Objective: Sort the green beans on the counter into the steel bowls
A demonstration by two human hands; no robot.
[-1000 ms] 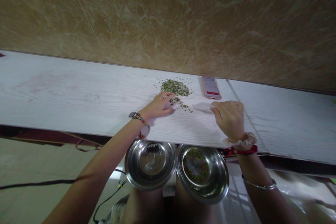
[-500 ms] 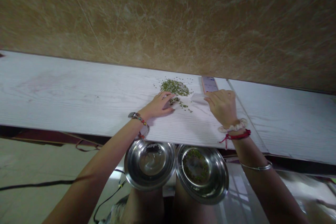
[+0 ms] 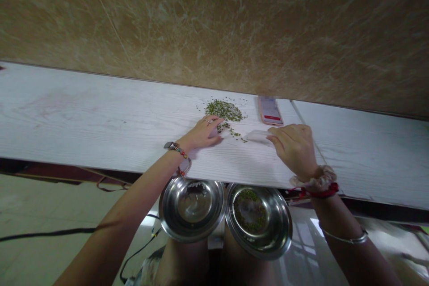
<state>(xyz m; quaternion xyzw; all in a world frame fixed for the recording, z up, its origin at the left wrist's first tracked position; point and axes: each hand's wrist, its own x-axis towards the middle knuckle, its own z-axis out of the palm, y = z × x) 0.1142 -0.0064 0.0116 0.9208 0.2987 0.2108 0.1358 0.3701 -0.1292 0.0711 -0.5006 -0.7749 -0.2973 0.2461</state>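
A loose pile of small green beans point(image 3: 224, 111) lies on the white wood-grain table point(image 3: 83, 120), with some strays trailing toward the right. My left hand point(image 3: 205, 133) rests on the tabletop at the pile's near edge, fingers apart, its fingertips beside the beans. Between the thumb and fingers of my right hand point(image 3: 293, 148) is a thin, whitish translucent flat strip point(image 3: 257, 135). Its free end points left, close to the last stray beans. I cannot make out what kind of thing the strip is.
Two steel bowls sit over my knees below the table edge: the left bowl point(image 3: 192, 208) looks shiny inside, the right bowl point(image 3: 278, 223) has green beans in it. A phone point(image 3: 271, 111) lies behind my right hand, near the brown marbled wall point(image 3: 214, 31).
My right hand with the strip moved up and left toward the pile, partly covering the phone, then came back right and nearer. My left hand has barely moved.
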